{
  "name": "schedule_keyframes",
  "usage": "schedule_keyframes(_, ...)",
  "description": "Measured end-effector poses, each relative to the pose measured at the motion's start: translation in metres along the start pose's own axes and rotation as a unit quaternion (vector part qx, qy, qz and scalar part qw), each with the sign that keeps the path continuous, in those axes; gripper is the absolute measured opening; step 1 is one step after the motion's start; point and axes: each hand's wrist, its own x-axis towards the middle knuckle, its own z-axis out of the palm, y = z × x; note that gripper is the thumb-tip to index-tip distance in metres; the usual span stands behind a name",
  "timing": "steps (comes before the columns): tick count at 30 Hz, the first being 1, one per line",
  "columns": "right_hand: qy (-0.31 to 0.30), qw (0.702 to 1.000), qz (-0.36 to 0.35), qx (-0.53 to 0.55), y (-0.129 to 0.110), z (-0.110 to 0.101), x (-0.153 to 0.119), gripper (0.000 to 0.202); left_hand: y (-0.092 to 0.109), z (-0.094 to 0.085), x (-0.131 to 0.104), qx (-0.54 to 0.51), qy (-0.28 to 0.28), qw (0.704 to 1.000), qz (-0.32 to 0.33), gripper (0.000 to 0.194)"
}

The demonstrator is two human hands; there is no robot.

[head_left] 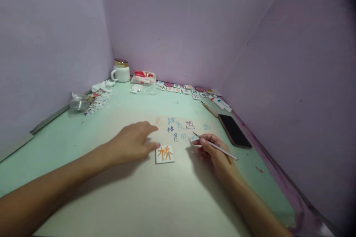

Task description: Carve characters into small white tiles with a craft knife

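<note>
My right hand (213,150) grips a thin pen-like tool (222,150) with a pale shaft and dark pointed tip; its exact kind is unclear. The tip points up and left, near blue characters on the table. A small white square tile (165,154) with an orange character lies in front, between both hands. My left hand (136,140) reaches in from the left, thumb and index finger apart and holding nothing. Its thumb tip is at the tile's upper left corner; I cannot tell if they touch. Handwritten characters (178,127) in several colours spread over the surface beyond the tile.
A phone (235,130) and a wooden-handled tool (210,109) lie to the right. Behind are markers (220,103), several character tiles (185,91), a red-and-white packet (143,77) and a lidded white mug (121,73). Plastic wrap (78,104) and shredded scraps (98,103) sit left.
</note>
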Motion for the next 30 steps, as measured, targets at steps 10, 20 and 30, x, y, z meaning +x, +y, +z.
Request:
schedule_keyframes(10, -0.001, 0.996, -0.062, -0.067, 0.021, -0.003, -0.016, 0.03, 0.021, 0.057, -0.027, -0.099, 0.03, 0.99, 0.095, 0.032)
schedule_keyframes(20, -0.043, 0.995, -0.068, -0.053, 0.011, 0.005, -0.038, 0.03, 0.032, 0.055, -0.037, -0.141, 0.006, 0.988, 0.069, 0.03)
schedule_keyframes(30, -0.078, 0.995, -0.069, 0.003, 0.019, 0.027, -0.042, 0.029, 0.03, 0.054, -0.035, -0.145, 0.0, 0.987, 0.075, 0.031)
